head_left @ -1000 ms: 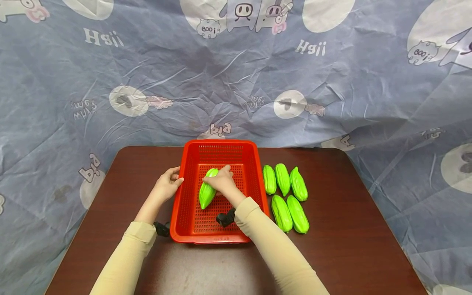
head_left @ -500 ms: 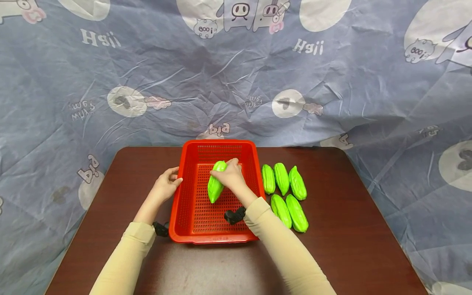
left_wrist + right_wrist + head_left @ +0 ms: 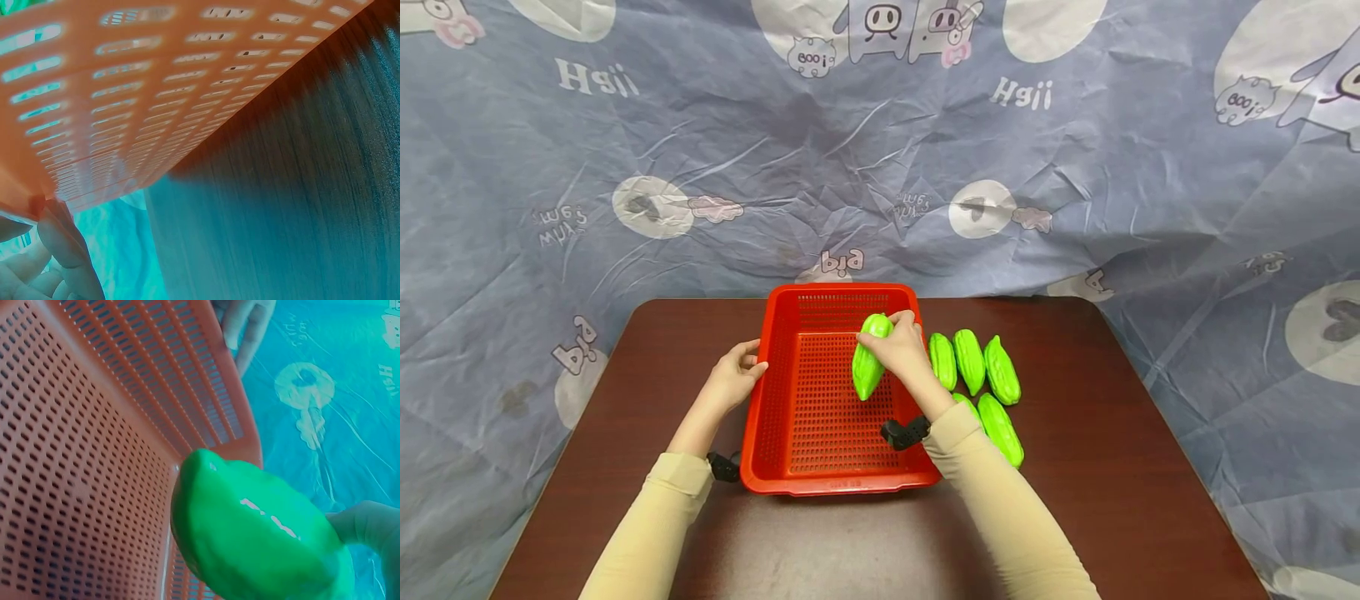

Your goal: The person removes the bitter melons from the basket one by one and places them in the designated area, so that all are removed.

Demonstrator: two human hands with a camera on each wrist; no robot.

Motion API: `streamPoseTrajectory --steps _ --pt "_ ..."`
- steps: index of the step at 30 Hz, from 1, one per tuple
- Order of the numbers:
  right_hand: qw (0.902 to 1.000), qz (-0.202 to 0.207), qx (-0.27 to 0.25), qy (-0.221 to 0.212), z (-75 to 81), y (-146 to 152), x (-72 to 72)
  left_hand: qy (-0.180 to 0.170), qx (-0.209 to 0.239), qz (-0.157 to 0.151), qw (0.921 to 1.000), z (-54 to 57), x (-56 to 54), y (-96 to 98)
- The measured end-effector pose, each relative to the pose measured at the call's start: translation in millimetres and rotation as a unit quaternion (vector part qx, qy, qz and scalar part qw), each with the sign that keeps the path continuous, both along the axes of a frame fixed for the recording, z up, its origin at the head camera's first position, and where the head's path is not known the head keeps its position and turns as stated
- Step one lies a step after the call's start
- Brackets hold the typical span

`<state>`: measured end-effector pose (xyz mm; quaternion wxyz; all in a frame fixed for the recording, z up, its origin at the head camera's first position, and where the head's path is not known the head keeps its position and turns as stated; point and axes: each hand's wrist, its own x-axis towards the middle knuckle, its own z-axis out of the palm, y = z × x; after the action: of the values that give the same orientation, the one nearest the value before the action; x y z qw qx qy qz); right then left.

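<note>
My right hand [image 3: 906, 346] holds a bright green bitter melon [image 3: 868, 368] over the right half of the red plastic basket [image 3: 842, 485]. Its pointed end hangs down toward me; the thumb shows on its near side, while the other fingers are partly hidden behind it. In the right wrist view the melon [image 3: 250, 525] fills the lower middle, above the basket's perforated floor. My left hand [image 3: 735, 377] grips the basket's left rim; in the left wrist view its thumb and fingers [image 3: 65, 240] pinch the edge. No melon shows on the basket floor.
Several more bitter melons [image 3: 1002, 371] lie on the dark brown table [image 3: 1097, 467], close along the basket's right side, in two rows. My right forearm partly covers the nearer row. A grey-blue printed cloth [image 3: 820, 167] hangs behind the table.
My right hand has moved right and away from me inside the basket's outline, carrying the bitter melon with it. My left hand stays on the rim, and the basket has not moved on the table.
</note>
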<state>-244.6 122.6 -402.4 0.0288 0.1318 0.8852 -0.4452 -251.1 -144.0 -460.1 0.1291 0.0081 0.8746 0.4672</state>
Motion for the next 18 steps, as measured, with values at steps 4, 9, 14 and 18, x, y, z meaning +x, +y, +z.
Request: streamPoseTrajectory --steps 4,9,14,18 --pt "0.9999 -0.008 0.006 0.006 4.6 10.9 0.7 0.003 0.000 -0.001 1.0000 0.0 0.4 0.1" --pt "0.9998 -0.012 0.013 0.003 9.7 26.7 4.1 0.005 -0.002 0.001 1.0000 -0.1 0.5 0.6" --pt "0.9998 -0.014 0.013 0.010 11.6 44.9 9.9 0.005 -0.001 0.001 1.0000 0.0 1.3 0.9" --pt "0.9991 -0.023 0.029 0.019 11.2 59.5 14.6 0.006 0.000 0.000 1.0000 0.5 1.3 1.3"
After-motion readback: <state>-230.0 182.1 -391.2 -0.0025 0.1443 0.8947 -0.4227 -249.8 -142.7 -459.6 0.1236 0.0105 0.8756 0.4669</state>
